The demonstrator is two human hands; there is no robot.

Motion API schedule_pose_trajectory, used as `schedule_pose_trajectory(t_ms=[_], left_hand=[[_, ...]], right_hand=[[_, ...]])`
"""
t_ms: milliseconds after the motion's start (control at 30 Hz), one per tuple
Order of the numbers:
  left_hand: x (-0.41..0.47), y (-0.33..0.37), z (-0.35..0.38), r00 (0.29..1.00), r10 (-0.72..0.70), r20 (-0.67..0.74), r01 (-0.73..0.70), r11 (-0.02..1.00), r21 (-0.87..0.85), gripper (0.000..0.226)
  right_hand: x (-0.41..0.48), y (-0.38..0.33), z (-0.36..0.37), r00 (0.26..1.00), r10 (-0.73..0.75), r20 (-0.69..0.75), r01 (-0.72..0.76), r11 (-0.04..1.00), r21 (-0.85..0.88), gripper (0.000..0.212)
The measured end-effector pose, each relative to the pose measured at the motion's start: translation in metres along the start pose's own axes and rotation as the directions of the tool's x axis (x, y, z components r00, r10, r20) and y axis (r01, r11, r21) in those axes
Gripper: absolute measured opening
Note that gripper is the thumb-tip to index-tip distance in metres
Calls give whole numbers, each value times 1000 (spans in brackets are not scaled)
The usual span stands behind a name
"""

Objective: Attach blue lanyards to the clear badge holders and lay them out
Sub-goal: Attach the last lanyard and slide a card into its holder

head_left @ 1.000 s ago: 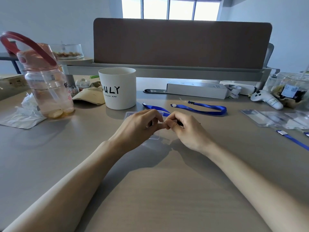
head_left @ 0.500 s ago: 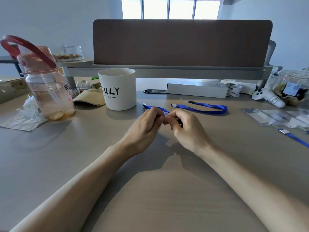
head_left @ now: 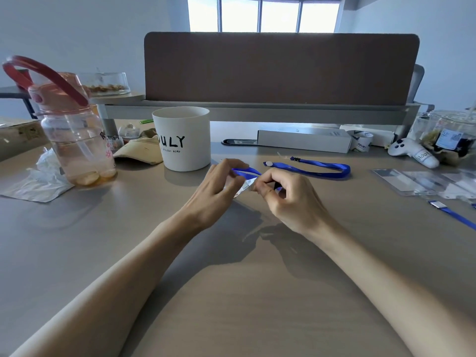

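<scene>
My left hand (head_left: 216, 194) and my right hand (head_left: 288, 199) meet above the middle of the table. Between them is a clear badge holder (head_left: 243, 186), lifted off the table and mostly hidden by my fingers. A blue lanyard (head_left: 246, 171) runs behind my left fingers to my right hand, which pinches its clip end against the holder's edge. My left fingers are spread, their tips on the holder. A second blue lanyard (head_left: 319, 169) lies looped on the table behind my right hand. Spare clear badge holders (head_left: 422, 182) lie at the right, with another lanyard end (head_left: 453, 215) beside them.
A white cup (head_left: 184, 139) stands just behind my left hand. A water bottle (head_left: 69, 130) with a red handle, crumpled plastic (head_left: 31, 181) and a tan cap (head_left: 143, 150) are at the left. A white box (head_left: 304, 140), a tape roll (head_left: 363, 141) and a white toy (head_left: 412, 153) line the back.
The badge holder has come up off the table into both hands. My left fingers have opened and spread, and both hands have shifted slightly farther from me.
</scene>
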State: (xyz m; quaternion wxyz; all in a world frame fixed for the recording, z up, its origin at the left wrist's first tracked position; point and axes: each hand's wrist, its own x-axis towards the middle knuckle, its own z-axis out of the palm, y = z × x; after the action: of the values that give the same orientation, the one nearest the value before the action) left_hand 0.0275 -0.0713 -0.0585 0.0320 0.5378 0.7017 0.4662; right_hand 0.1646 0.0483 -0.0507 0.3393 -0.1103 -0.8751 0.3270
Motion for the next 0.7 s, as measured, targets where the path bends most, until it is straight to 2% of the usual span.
schedule_pose_trajectory(t_ms=[67, 133, 200, 400, 467, 567, 633, 700], left_hand=[[1, -2, -1, 998, -2, 66, 0, 1000, 17, 47], [2, -4, -2, 994, 35, 103, -43, 996, 77, 51], [2, -3, -3, 994, 54, 92, -63, 993, 100, 48], [6, -6, -11, 996, 55, -65, -47, 992, 121, 26], [8, -10, -13, 994, 23, -106, 2, 974, 228, 23], [8, -19, -12, 993, -9, -120, 58, 907, 417, 34], [8, -25, -11, 996, 5, -94, 43, 864, 502, 41], [8, -32, -9, 999, 37, -38, -7, 810, 587, 45]], right_hand=[[-1, -2, -1, 999, -52, 5, 52, 999, 12, 13], [-1, -3, 0, 996, -85, -2, 85, 996, 22, 12], [0, -2, -1, 996, -90, -29, 91, 995, 39, 13], [0, 2, 1, 998, -63, -28, 65, 997, 52, 15], [1, 4, 0, 997, -28, -76, 34, 997, 74, 16], [6, 6, -4, 986, 58, -156, -32, 986, 162, 16], [9, 5, -7, 980, 133, -148, -94, 965, 244, 17], [12, 4, -10, 972, 222, -73, -186, 924, 334, 24]])
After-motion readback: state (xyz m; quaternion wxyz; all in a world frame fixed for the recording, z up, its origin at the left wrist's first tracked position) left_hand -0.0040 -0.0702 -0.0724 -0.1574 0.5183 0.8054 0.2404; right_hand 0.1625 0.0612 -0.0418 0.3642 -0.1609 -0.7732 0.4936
